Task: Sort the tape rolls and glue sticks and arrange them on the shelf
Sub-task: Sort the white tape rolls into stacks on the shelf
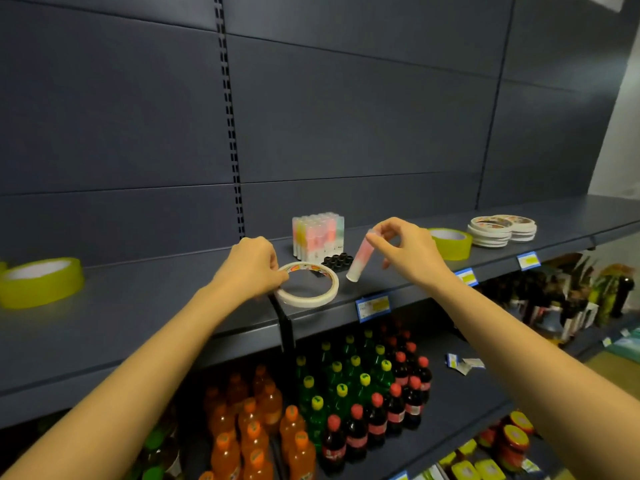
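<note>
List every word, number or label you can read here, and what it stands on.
None can be read.
Blue price tags on the shelf edge: print too blurred.
Bottle labels below: too small and blurred.
Tape roll held by the left hand: inner print blurred.
Stacked tape rolls: printed tops unreadable.
Glue stick in the right hand: no print visible.

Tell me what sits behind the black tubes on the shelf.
A block of upright pastel glue sticks stands just behind the black tubes, then the shelf's back panel. The tubes hide the block's lower right corner, so contact cannot be judged.
</note>
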A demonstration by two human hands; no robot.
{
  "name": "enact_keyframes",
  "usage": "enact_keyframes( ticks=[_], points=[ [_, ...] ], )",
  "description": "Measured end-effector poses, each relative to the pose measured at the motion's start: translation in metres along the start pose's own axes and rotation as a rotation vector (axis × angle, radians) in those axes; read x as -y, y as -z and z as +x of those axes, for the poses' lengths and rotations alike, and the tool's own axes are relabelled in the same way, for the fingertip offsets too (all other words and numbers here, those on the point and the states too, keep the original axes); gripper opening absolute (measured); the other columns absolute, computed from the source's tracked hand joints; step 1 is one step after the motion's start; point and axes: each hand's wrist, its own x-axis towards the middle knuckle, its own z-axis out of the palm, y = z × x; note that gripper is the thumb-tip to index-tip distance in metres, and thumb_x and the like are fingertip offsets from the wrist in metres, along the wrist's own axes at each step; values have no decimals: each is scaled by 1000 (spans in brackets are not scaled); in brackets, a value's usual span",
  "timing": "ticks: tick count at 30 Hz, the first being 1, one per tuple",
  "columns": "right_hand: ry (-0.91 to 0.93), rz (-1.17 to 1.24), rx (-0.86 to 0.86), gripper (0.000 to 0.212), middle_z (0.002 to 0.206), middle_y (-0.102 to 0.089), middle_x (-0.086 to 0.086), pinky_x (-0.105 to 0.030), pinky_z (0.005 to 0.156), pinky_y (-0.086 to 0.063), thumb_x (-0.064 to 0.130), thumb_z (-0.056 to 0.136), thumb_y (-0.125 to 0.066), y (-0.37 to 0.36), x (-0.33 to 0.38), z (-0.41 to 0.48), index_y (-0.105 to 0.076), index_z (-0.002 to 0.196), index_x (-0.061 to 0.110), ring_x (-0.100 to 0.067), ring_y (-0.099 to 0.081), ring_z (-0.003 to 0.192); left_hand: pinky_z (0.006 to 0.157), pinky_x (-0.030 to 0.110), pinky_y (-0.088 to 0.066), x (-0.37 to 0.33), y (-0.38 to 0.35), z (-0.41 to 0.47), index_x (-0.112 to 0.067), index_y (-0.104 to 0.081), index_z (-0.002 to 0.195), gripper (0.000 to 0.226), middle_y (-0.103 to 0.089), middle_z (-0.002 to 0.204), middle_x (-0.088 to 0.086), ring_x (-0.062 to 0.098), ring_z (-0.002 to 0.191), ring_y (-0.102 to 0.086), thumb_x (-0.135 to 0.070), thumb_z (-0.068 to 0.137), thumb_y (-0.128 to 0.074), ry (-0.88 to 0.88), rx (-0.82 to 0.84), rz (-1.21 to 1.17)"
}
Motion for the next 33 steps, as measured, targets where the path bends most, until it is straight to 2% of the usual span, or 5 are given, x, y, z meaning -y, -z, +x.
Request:
enact_keyframes(
  ticks=[4,12,21,28,33],
  points=[
    [36,39,21,13,92,-62,10,-34,74,-49,35,91,-57,-11,-17,26,-60,93,23,-7,-63,53,61,32,-58,-5,-14,20,-1,-71,70,19,-71,68,15,23,55,-64,-18,79,-68,39,-10,4],
    [121,152,87,18,98,-65,0,-36,85,-50,23,91,-60,-45,-41,91,-61,105,13,-21,-67,85,46,16,-45,0,-30,59,-10,-66,63,19,-70,63,8,20,54,-65,-20,79,-68,146,-32,64],
    [235,149,159,20,95,-66,2,-40,81,-53,25,90,-61,-79,-59,126,-59,107,16,-19,-63,85,72,32,-56,-11,-39,78,-4,-70,74,16,-68,67,7,10,51,-55,-18,81,-66,188,-90,114],
    [476,-141,146,23,100,-56,6,-28,67,-43,39,93,-50,-87,-58,141,-65,105,27,-16,-58,91,72,35,-57,-20,-40,79,-4,-70,75,15,-71,69,11,19,54,-61,-18,80,-65,245,-116,134],
    [523,-129,327,28,98,-47,5,-31,69,-41,39,95,-44,-72,-65,155,-64,114,32,-20,-57,93,68,32,-56,-36,-45,80,-6,-70,71,14,-68,62,6,7,46,-55,-16,79,-66,251,-156,129]
  ],
)
